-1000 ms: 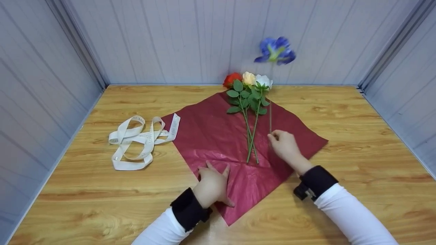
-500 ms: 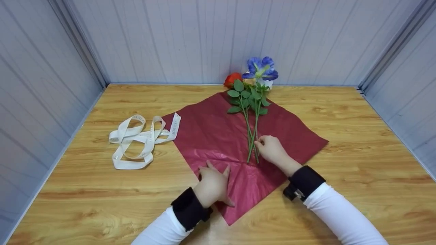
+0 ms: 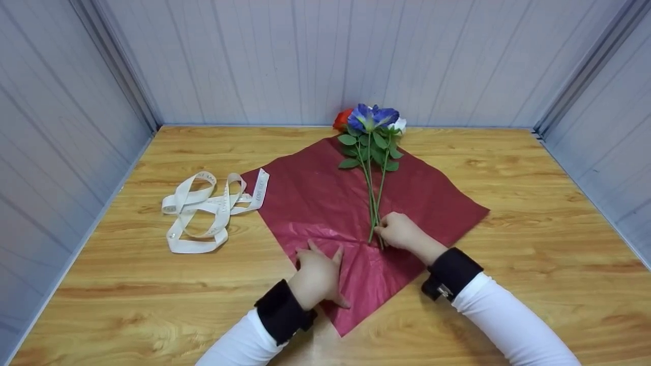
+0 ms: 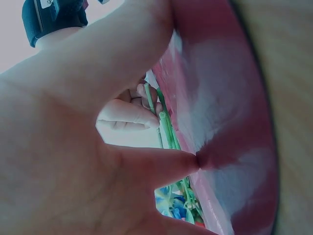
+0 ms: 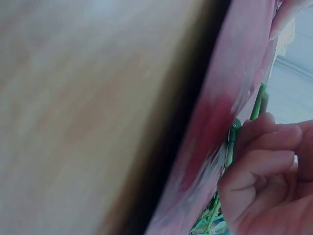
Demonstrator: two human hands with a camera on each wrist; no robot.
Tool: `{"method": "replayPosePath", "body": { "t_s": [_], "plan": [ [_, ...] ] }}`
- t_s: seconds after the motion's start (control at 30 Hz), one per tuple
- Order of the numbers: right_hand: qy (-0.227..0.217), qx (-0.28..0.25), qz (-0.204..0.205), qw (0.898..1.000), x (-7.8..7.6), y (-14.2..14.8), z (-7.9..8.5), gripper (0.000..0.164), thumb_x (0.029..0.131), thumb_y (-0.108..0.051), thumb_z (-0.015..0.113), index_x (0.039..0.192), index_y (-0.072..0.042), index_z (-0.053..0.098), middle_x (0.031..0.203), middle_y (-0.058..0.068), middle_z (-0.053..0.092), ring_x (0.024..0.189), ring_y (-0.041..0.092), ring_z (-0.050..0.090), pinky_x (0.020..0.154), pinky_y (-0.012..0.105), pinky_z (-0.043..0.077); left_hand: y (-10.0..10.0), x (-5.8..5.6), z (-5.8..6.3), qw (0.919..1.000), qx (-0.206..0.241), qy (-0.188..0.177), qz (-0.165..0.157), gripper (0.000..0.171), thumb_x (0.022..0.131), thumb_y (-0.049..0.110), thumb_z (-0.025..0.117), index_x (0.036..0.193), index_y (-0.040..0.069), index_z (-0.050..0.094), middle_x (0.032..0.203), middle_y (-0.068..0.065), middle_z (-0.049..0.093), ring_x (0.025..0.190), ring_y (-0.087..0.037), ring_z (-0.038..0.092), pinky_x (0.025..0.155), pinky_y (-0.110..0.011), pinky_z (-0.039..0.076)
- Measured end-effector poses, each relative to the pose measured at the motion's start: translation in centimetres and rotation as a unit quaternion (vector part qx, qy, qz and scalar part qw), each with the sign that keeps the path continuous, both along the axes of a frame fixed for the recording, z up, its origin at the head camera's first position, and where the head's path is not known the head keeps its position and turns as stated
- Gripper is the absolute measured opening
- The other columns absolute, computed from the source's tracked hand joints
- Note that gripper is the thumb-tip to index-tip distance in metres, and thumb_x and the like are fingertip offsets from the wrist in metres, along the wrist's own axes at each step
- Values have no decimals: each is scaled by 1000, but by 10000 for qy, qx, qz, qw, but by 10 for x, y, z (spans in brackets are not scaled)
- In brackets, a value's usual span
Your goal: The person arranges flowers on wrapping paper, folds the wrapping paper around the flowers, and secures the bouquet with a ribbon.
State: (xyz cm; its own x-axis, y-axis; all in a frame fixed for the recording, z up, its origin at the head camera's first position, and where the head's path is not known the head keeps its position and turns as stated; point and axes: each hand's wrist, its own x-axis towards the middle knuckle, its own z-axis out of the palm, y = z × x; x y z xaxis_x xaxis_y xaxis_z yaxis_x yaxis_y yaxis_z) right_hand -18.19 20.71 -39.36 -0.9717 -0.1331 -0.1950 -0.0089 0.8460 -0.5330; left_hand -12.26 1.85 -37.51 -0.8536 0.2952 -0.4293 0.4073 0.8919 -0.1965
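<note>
A dark red sheet of wrapping paper [image 3: 315, 188] lies diagonally on the table. My left hand [image 3: 318, 274] presses its near left part with fingers spread. My right hand [image 3: 404, 231] pinches the lower stem of a blue flower [image 3: 374, 118], its fingertips close over the paper. This flower lies over the other blooms: a red rose [image 3: 342, 119] at left, a white rose [image 3: 400, 125] at right, and a cream one hidden behind it. Green stems [image 3: 374, 193] converge and cross near my right fingers. In the left wrist view, a stem end [image 4: 149, 98] shows between the right hand's fingers.
A loosely looped white printed ribbon [image 3: 221, 208] lies left of the paper, one end against its left corner. The wooden table [image 3: 534, 244] is enclosed by grey panelled walls [image 3: 264, 61] at the back and sides.
My right hand has brought the blue flower left and down from above the right side onto the other flowers, its bloom now covering the cream rose. My left hand stays in place.
</note>
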Motion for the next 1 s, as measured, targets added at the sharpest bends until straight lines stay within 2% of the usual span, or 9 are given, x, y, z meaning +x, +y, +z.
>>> {"method": "replayPosePath", "body": {
  "t_s": [0.4, 0.63, 0.83, 1.0],
  "plan": [
    [-63, 347, -158, 9993, -6, -4, 1, 45, 95, -18, 52, 53, -17, 37, 48, -5, 33, 44, 10, 33, 48, 23, 29, 0, 0, 0, 10000, -58, 7, 3, 116, 58, 80, 67, 151, 31, 20, 145, -33, 32, 123, -48, 46, 92, -49, 45],
    [-42, 515, -72, 9986, -8, -2, -1, 47, 96, -22, 53, 52, -17, 37, 47, -5, 34, 44, 10, 34, 49, 22, 29, -1, 0, 0, 10000, 4, 1, 38, 116, 58, 79, 67, 151, 30, 20, 145, -33, 32, 123, -49, 46, 91, -49, 45],
    [7, 321, 26, 9995, -7, 2, -1, 45, 96, -22, 54, 54, -17, 38, 49, -5, 35, 45, 10, 33, 49, 23, 29, -1, 0, 0, 10000, 14, -4, -2, 116, 58, 79, 67, 152, 29, 20, 144, -33, 32, 125, -48, 45, 94, -50, 44],
    [87, 0, -60, 9999, -2, 9, 1, 35, 94, -23, 55, 61, -12, 50, 52, -3, 47, 48, 11, 42, 51, 24, 35, 0, 0, 0, 10000, -36, -8, -2, 116, 58, 79, 67, 151, 30, 20, 145, -32, 33, 126, -47, 44, 92, -49, 45]
  ]
}}
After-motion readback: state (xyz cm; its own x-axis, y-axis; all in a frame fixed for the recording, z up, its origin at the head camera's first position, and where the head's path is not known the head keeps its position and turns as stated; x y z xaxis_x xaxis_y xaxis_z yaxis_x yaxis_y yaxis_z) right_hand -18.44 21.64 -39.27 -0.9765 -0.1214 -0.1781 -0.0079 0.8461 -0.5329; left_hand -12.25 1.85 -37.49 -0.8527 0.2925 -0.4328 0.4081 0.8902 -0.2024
